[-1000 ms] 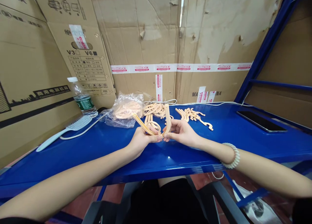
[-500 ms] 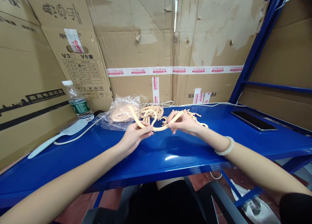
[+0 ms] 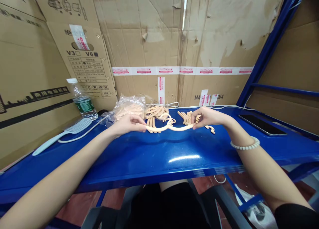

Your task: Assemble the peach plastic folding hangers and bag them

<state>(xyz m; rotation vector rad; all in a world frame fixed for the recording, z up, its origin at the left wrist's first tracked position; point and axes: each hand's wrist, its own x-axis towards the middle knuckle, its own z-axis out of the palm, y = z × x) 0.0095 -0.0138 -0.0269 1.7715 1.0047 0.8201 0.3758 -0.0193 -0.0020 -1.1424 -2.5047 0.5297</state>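
Note:
Between my two hands is a cream plastic clothes hanger (image 3: 181,128), held just above the blue table with its hook curving up in the middle. My left hand (image 3: 129,125) pinches the end of one arm, and my right hand (image 3: 205,117) pinches the end of the other. Behind it lie several hanger arms (image 3: 152,125) side by side. More loose arms (image 3: 184,118) are near my right hand, which partly hides them. A loose hook piece (image 3: 211,129) rests to the right.
A clear plastic bag of cream pieces (image 3: 129,110) and a pile of them (image 3: 157,111) sit at the back. To the left are a water bottle (image 3: 84,104) and a hairbrush (image 3: 72,126); a phone (image 3: 261,124) lies right. Cardboard (image 3: 147,53) walls the blue table (image 3: 149,159).
My hands have moved apart to the ends of the hanger. Its arms, tilted up before, now lie nearly level, with the hook at the centre. The view has shifted slightly.

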